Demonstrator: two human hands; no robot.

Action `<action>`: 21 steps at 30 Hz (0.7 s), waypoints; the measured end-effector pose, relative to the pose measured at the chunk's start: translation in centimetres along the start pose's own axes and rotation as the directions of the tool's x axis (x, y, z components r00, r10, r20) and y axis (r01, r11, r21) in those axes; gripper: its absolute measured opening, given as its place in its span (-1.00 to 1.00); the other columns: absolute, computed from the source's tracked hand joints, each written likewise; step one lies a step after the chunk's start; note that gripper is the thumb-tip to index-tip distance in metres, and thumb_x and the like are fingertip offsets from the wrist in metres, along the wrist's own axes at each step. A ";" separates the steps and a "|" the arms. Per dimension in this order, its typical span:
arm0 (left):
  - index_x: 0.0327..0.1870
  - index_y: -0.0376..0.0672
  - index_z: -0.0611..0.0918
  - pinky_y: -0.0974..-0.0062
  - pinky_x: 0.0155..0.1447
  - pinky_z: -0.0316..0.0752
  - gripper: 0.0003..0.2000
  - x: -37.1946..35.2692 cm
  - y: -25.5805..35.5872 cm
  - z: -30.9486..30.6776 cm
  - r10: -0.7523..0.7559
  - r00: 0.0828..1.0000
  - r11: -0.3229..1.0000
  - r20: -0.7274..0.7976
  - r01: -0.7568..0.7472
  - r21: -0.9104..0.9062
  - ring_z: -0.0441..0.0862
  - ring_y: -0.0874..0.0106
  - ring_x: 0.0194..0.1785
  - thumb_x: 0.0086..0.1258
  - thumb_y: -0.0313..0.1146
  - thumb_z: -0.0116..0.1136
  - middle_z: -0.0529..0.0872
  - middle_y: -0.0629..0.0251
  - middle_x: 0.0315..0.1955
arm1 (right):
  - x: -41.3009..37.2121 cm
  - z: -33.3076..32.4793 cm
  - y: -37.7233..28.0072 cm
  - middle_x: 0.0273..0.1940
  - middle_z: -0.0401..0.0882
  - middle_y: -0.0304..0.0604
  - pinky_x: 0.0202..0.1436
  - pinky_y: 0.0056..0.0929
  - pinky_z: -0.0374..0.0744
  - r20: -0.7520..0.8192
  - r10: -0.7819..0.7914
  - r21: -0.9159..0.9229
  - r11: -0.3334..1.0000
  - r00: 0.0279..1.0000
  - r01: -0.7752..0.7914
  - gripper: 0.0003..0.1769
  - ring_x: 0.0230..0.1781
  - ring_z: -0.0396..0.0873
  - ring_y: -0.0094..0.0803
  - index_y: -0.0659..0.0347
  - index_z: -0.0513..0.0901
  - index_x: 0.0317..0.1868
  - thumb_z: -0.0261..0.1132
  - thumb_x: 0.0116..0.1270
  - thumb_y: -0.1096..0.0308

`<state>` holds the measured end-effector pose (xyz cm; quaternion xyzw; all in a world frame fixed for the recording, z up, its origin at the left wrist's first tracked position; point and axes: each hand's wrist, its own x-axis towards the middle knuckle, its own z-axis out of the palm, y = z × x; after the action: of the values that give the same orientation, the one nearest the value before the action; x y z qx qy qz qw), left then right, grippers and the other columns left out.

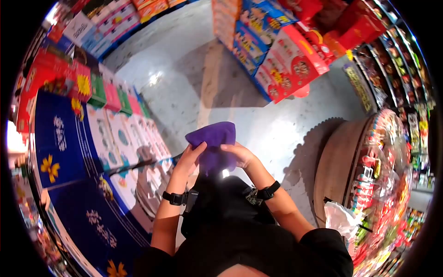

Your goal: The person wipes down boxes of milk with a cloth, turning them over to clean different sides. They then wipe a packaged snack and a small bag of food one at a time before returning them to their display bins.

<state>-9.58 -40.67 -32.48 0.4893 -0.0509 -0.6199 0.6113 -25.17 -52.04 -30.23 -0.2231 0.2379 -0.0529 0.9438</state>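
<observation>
A soft purple cloth [213, 135], bunched or folded, is held in front of my body between both hands. My left hand [188, 159] grips its left side, thumb on top. On the other side my right hand [239, 153] pinches the right edge, with its thumb on the near face. The fingers under the cloth are hidden. The lower part of the cloth hangs down towards my dark clothing and is shaded there. Each wrist wears a black strap, and a small device sits beside the left one.
Stacked blue and white gift boxes [74, 184] stand close on my left. Red and blue cartons [290, 64] are piled ahead to the right. A round wooden display stand [339, 161] heaped with packaged goods is at my right. Grey floor [170, 92] lies between them.
</observation>
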 end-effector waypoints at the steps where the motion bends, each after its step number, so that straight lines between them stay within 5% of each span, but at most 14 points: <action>1: 0.18 -0.22 0.38 0.46 0.17 0.39 -0.57 0.8 0.3 1.3 0.037 0.999 0.999 0.034 -0.036 -0.028 0.47 0.44 0.10 0.32 -0.34 0.14 0.51 0.26 0.05 | 0.0 0.5 -1.1 0.02 0.48 -0.05 0.12 -0.34 0.47 -0.049 -0.058 -0.048 0.997 0.997 0.056 -0.38 0.00 0.50 -0.30 0.35 0.31 0.17 0.31 0.15 0.28; 5: 0.11 -0.27 0.45 0.47 0.16 0.39 -0.65 5.4 2.3 4.2 0.180 0.977 0.980 0.112 -0.188 0.063 0.50 0.45 0.07 0.34 -0.38 0.12 0.56 0.27 -0.01 | 0.8 -0.1 -5.6 -0.05 0.53 -0.10 0.07 -0.42 0.46 -0.254 -0.204 -0.206 0.966 0.945 0.153 -0.43 -0.07 0.51 -0.39 0.34 0.41 0.10 0.34 0.13 0.24; 7: -0.02 -0.32 0.54 0.56 0.06 0.42 -0.71 8.4 4.3 5.6 0.240 0.964 0.950 0.116 -0.258 0.177 0.54 0.53 -0.06 0.31 -0.35 0.16 0.62 0.34 -0.12 | 2.6 -3.1 -7.7 -0.12 0.57 -0.16 -0.02 -0.50 0.46 -0.305 -0.363 -0.541 0.827 0.880 0.154 -0.52 -0.12 0.51 -0.47 0.34 0.49 0.01 0.34 0.13 0.25; 9: -0.06 -0.34 0.56 0.58 0.03 0.42 -0.73 11.5 6.6 6.8 0.223 0.961 0.947 0.162 -0.253 0.196 0.54 0.54 -0.08 0.32 -0.34 0.16 0.62 0.32 -0.14 | 4.0 -5.5 -10.4 -0.15 0.59 -0.21 -0.05 -0.54 0.44 -0.258 -0.462 -0.513 0.810 0.848 0.285 -0.57 -0.15 0.50 -0.52 0.34 0.51 0.01 0.29 0.19 0.27; 12: -0.04 -0.34 0.54 0.56 0.03 0.43 -0.69 17.0 10.8 7.3 0.129 0.972 0.946 0.198 -0.180 0.269 0.55 0.53 -0.09 0.29 -0.34 0.20 0.62 0.31 -0.15 | 6.3 -6.5 -14.9 -0.16 0.58 -0.22 -0.11 -0.56 0.45 -0.303 -0.482 -0.468 0.827 0.822 0.312 -0.61 -0.20 0.50 -0.55 0.34 0.50 0.03 0.22 0.28 0.27; 17: 0.14 -0.30 0.38 0.50 0.15 0.36 -0.52 24.0 16.2 10.2 0.148 0.901 0.935 0.407 -0.262 0.239 0.48 0.48 0.04 0.22 -0.41 0.25 0.54 0.22 -0.02 | 9.6 -7.1 -22.3 -0.15 0.58 -0.19 -0.08 -0.56 0.45 -0.396 -0.511 -0.433 0.837 0.763 0.335 -0.62 -0.18 0.50 -0.52 0.35 0.49 0.03 0.17 0.33 0.24; 21: 0.19 -0.32 0.32 0.49 0.20 0.30 -0.52 31.1 16.5 13.4 0.210 0.881 0.847 0.423 -0.380 0.371 0.45 0.41 0.10 0.26 -0.47 0.13 0.50 0.20 0.03 | 9.8 -9.0 -26.1 -0.11 0.56 -0.27 0.01 -0.58 0.42 -0.443 -0.692 -0.557 0.710 0.570 0.431 -0.67 -0.13 0.49 -0.57 0.32 0.46 0.06 0.12 0.35 0.34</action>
<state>0.18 -77.02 -31.60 0.4769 -0.3800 -0.5684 0.5524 -20.62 -80.97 -29.85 -0.4393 0.4555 -0.3793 0.6750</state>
